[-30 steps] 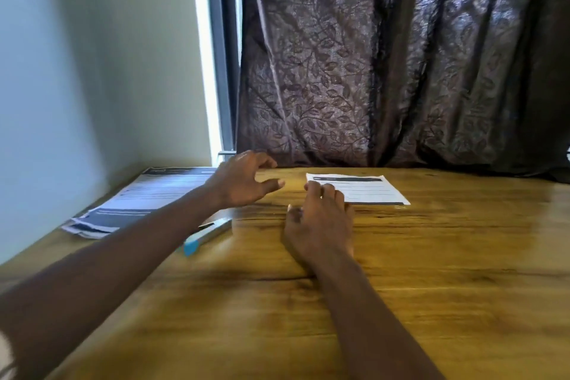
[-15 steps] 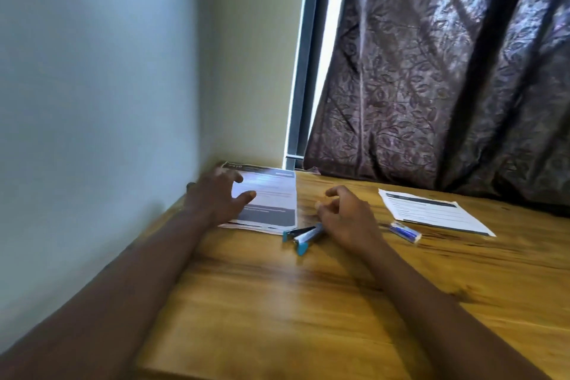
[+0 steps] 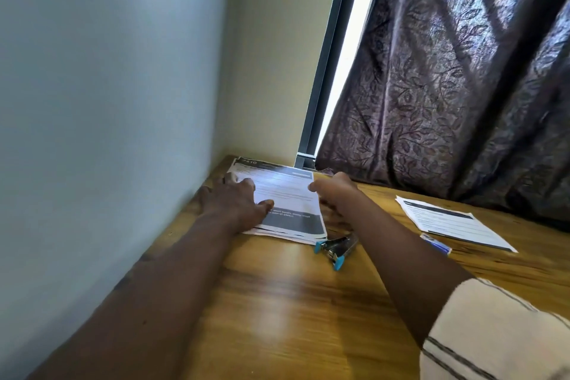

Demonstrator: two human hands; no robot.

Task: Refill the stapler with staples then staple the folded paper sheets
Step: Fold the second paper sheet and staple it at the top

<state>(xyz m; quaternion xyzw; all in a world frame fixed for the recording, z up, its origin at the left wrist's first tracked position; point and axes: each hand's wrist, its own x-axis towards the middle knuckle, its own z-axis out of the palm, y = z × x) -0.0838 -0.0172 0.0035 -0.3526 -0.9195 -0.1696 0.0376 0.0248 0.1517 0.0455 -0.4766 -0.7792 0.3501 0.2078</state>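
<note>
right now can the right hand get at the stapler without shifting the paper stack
Probably yes. The stapler lies open on the bare table just off the paper stack, under the right forearm. The right hand is at the stack's edge and nothing covers the stapler, so pulling back should reach it.

Open stapler (image 3: 336, 248) with blue tips lying on the desk just beside a stack of printed paper sheets (image 3: 290, 203), small blue staple box (image 3: 436, 244) nearby, a second folded sheet (image 3: 453, 222) farther right
</note>
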